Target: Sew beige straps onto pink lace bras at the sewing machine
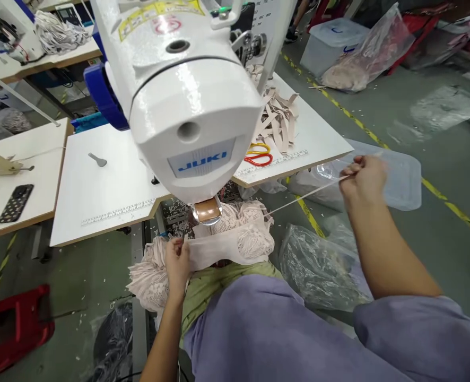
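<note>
My left hand point(177, 262) is closed on a pale pink lace garment point(235, 239) that lies bunched in my lap below the sewing machine. My right hand point(362, 178) is out to the right, pinched on a thin pale strap point(306, 195) that runs taut from the garment up to my fingers. The white JUKI sewing machine head point(183, 101) hangs over the garment and hides part of it.
A white table point(99, 196) holds a printed ruler strip, red and yellow scissors point(259, 155) and a pile of beige straps point(277, 116). Clear plastic bags point(318, 265) lie on the floor at right. A phone point(15, 202) rests on the left table. A red stool point(12, 323) stands lower left.
</note>
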